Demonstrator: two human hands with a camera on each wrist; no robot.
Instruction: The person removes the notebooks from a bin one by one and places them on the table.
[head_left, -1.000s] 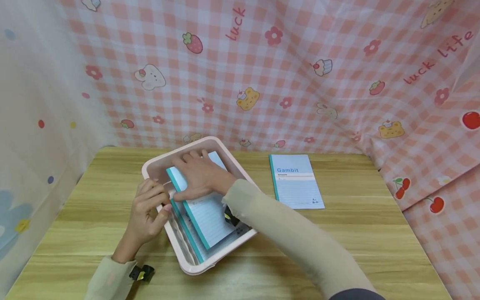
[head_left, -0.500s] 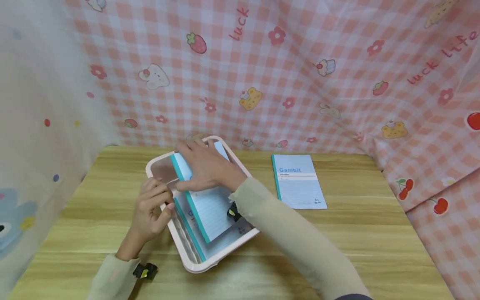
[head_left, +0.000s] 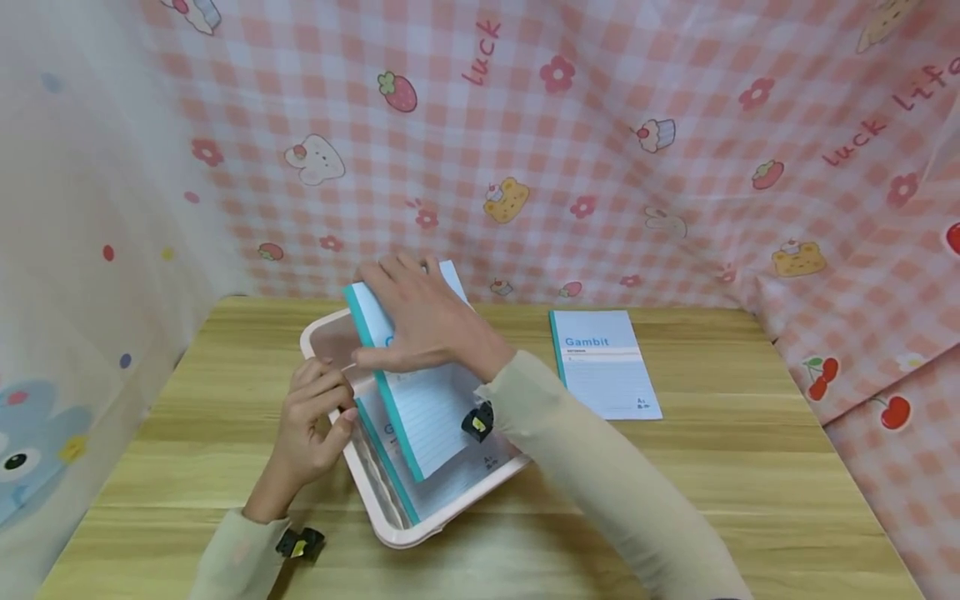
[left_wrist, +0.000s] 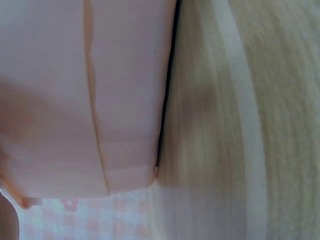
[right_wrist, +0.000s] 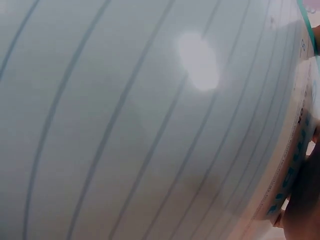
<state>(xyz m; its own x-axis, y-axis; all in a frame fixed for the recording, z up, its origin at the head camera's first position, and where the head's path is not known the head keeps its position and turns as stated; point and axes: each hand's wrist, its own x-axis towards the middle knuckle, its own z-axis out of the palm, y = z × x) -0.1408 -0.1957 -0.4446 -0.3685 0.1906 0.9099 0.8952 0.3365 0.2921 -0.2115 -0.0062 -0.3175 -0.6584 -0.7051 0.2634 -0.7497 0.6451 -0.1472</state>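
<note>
My right hand [head_left: 423,321] holds a light blue notebook [head_left: 435,417] with a teal spine, its fingers over the far edge and the thumb at the spine side. The notebook is tilted, its far end raised above the pale pink plastic bin [head_left: 397,537]. Its lined cover [right_wrist: 125,100] fills the right wrist view. Below it, another such notebook [head_left: 450,492] lies in the bin. With curled fingers, my left hand [head_left: 318,417] grips the bin's left rim. In the left wrist view the bin's outer wall [left_wrist: 125,100] shows close up.
A third notebook [head_left: 607,379], labelled Gambit, lies flat on the wooden table [head_left: 712,483] right of the bin. Behind the table hangs a pink checked cloth [head_left: 600,100], and a pale cloth [head_left: 90,250] hangs at the left.
My right hand has raised the far end of the notebook and moved it up and away, above the bin's far rim. My left hand keeps its grip on the rim.
</note>
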